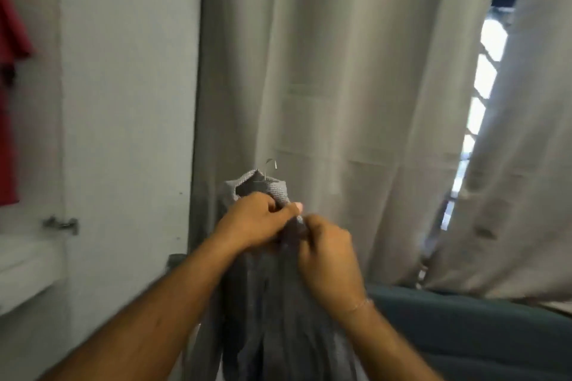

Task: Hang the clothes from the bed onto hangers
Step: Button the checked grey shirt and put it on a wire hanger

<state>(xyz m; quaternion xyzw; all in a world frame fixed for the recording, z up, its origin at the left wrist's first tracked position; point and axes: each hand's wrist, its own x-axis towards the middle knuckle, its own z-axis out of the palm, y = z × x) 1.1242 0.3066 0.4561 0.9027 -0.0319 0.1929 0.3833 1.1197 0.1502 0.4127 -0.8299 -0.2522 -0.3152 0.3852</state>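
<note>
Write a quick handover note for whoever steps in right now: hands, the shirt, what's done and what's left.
Left hand: pinching the grey shirt just below its collar.
Right hand: gripping the shirt front beside it.
The shirt is held up before the curtain; a hanger hook pokes out of the collar.
Done: hanger appears to be inside the shirt.
Left: probably fasten the top, then hang it. A red garment already hangs at left.
</note>
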